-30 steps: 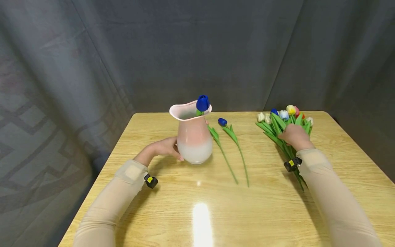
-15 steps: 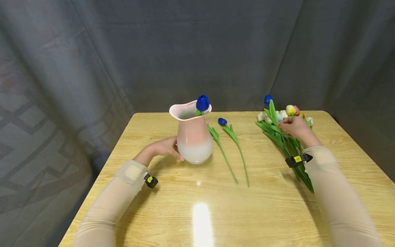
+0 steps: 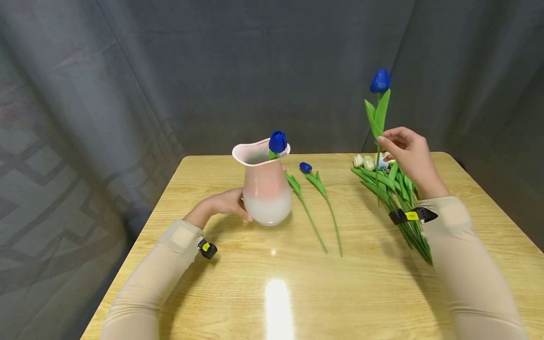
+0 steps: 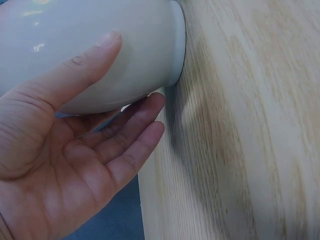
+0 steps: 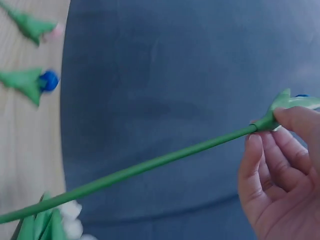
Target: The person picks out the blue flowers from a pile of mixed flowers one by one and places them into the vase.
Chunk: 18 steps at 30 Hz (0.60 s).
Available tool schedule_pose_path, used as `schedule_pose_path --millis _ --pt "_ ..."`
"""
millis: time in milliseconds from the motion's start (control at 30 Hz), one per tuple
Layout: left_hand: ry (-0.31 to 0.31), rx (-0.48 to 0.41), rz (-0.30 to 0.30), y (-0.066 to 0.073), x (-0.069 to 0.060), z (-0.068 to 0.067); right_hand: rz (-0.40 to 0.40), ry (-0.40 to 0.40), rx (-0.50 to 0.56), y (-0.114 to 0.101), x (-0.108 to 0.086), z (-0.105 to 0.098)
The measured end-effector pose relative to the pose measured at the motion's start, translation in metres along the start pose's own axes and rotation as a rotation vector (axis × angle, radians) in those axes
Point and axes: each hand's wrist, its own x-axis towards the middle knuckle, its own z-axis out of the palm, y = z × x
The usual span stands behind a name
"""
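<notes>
In the head view my right hand is raised above the right side of the table, pinching a blue tulip upright. The right wrist view shows thumb and fingertips at the base of its leaves, with the green stem running down past the hand. My left hand touches the lower left side of a pink-and-white vase. In the left wrist view the thumb lies along the vase wall and the extended fingers are beside its underside. Another blue tulip stands in the flared vase mouth.
Right of the vase, a blue tulip and a pink-tipped tulip lie on the wooden table. A bunch of tulips, several of them white, lies under my right hand. Grey curtain hangs behind.
My right hand has drawn a blue tulip out of the bunch and lifted it up above the table. The left hand stays at the vase.
</notes>
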Motion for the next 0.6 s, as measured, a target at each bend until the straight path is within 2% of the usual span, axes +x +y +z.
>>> schedule_pose_path --millis 100,200,400,500,600 --pt "0.002 -0.003 -0.005 0.001 0.0 0.0 -0.053 -0.012 0.023 -0.018 -0.006 0.008" --pt "0.004 -0.004 -0.014 0.001 0.0 0.0 -0.116 -0.038 0.0 -0.033 -0.014 0.017" --pt "0.01 0.0 -0.021 0.003 -0.002 0.0 -0.236 -0.086 0.014 -0.051 -0.028 0.037" --pt "0.017 0.064 -0.063 0.009 -0.008 -0.003 -0.267 -0.117 0.011 -0.053 -0.034 0.046" --pt "0.071 0.232 -0.162 0.027 -0.022 -0.013 -0.277 -0.146 -0.004 -0.052 -0.038 0.053"
